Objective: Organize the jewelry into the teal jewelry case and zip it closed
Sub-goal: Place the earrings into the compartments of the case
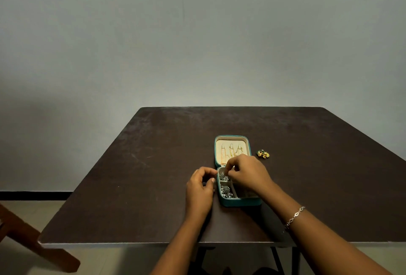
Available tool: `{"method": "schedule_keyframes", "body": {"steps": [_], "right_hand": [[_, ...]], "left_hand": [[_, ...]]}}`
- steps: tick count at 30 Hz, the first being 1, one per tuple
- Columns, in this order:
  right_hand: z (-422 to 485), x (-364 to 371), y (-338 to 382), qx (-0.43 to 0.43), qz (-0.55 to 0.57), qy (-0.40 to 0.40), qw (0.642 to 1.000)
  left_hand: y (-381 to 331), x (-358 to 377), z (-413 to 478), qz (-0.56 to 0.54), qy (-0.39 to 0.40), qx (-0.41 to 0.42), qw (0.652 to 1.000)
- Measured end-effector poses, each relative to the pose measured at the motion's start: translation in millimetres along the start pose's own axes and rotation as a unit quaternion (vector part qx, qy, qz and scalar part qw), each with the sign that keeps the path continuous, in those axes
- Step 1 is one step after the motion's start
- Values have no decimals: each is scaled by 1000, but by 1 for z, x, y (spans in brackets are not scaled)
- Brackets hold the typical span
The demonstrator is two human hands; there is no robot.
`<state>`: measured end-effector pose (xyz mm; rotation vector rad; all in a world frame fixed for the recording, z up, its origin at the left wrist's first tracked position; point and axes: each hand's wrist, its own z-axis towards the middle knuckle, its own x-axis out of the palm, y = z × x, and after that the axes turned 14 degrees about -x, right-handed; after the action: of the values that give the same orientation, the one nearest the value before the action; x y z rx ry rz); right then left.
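The teal jewelry case [237, 202] lies open on the dark table, its lid flat at the far side with gold chains [230, 153] hung on the cream lining. Silver flower-shaped pieces [226, 191] fill the left compartments of the base. My left hand [201, 189] is at the case's left edge, fingers curled, thumb and fingertip touching the rim. My right hand [248, 172] hovers over the back of the base with fingers curled down; what it pinches is hidden. A gold and green ornament [263, 154] lies on the table right of the lid.
The dark brown table [153, 176] ends at a near edge just below my forearms. A wooden chair part [26, 237] stands on the floor at the lower left. A silver bracelet [294, 217] is on my right wrist.
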<state>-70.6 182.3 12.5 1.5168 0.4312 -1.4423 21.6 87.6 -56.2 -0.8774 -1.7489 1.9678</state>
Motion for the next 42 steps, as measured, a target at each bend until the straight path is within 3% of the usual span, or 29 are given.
{"method": "schedule_keyframes", "body": {"steps": [9, 13, 20, 23, 33, 42], "right_hand": [[-18, 4, -14, -80, -8, -48, 996], [-27, 0, -31, -104, 68, -103, 987], [-48, -21, -93, -34, 126, -108, 986], [-45, -25, -119, 16, 171, -91, 981], [4, -9, -146, 47, 151, -205, 966], [25, -3, -156, 19, 130, -173, 976]], "left_hand": [[-3, 0, -3, -3, 3, -20, 1000], [-4, 1, -4, -9, -5, -20, 1000], [-9, 0, -9, -64, -82, 13, 995], [-16, 7, -8, -26, -94, 55, 994], [-57, 38, 20, 118, -32, 169, 978], [-81, 81, 59, 301, 56, 207, 929]]}}
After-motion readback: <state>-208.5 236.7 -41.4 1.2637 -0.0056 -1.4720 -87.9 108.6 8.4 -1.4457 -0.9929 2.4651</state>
